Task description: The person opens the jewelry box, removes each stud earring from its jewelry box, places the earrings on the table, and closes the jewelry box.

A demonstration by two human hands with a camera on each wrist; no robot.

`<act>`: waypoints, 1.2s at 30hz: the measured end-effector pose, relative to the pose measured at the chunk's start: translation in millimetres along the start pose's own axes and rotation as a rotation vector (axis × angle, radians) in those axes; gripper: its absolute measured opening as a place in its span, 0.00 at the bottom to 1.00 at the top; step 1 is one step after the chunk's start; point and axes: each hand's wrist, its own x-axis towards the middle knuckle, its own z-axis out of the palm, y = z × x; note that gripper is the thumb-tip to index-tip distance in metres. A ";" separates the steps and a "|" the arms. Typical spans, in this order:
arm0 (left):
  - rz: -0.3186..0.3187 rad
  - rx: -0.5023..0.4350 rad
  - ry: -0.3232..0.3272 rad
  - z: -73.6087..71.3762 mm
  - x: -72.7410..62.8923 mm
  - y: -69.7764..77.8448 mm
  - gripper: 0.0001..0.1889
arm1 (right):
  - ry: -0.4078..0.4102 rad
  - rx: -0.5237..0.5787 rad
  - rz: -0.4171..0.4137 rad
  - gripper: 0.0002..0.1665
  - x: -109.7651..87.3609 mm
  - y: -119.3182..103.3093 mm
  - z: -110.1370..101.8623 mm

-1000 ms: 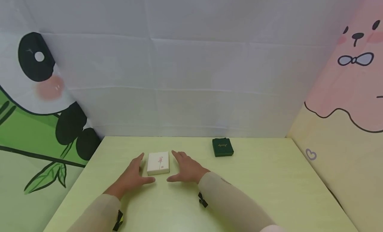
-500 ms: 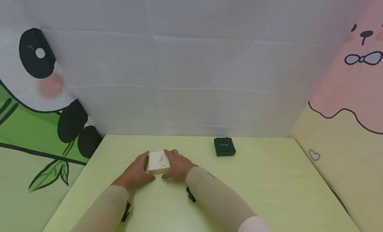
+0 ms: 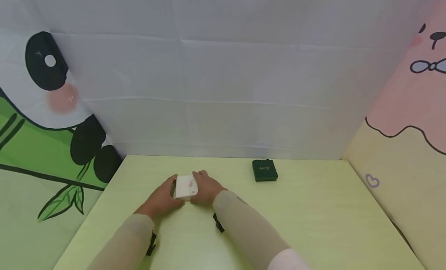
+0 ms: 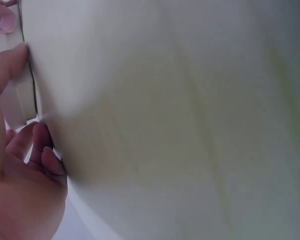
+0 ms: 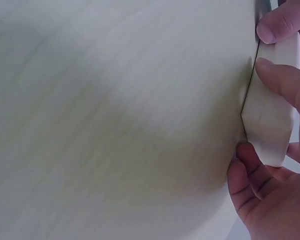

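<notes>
A small white box (image 3: 186,186) with a pink flower print lies on the pale yellow table, left of the middle in the head view. My left hand (image 3: 162,199) holds it by the left side, thumb at the near edge. From the right side my right hand (image 3: 206,187) grips the same box, its thumb also on the near face. In the right wrist view, the side of the box (image 5: 271,127) shows low against the tabletop, with both thumbs on it. The left wrist view catches the box (image 4: 25,97) only at its left border, behind the thumb.
A dark green box (image 3: 265,170) with gold lettering sits at the back of the table (image 3: 313,219), right of the hands. Behind rises a white cloth backdrop (image 3: 223,88). Cartoon-printed walls stand to the left and right.
Both hands, spread apart around the white box a second ago, have closed in on its sides and now grip it. The head view has shifted slightly; the green box stays put.
</notes>
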 end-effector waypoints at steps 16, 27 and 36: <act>0.035 0.019 0.011 9.4 -0.1 8.1 0.55 | 0.050 0.081 -0.088 0.62 -20.2 19.5 -4.9; 0.069 0.004 0.025 34.8 -9.7 42.8 0.54 | 0.070 0.241 -0.068 0.62 -61.8 51.4 -8.6; 0.122 0.010 0.020 53.0 -18.1 66.8 0.53 | 0.121 0.314 -0.027 0.62 -100.1 65.9 -12.7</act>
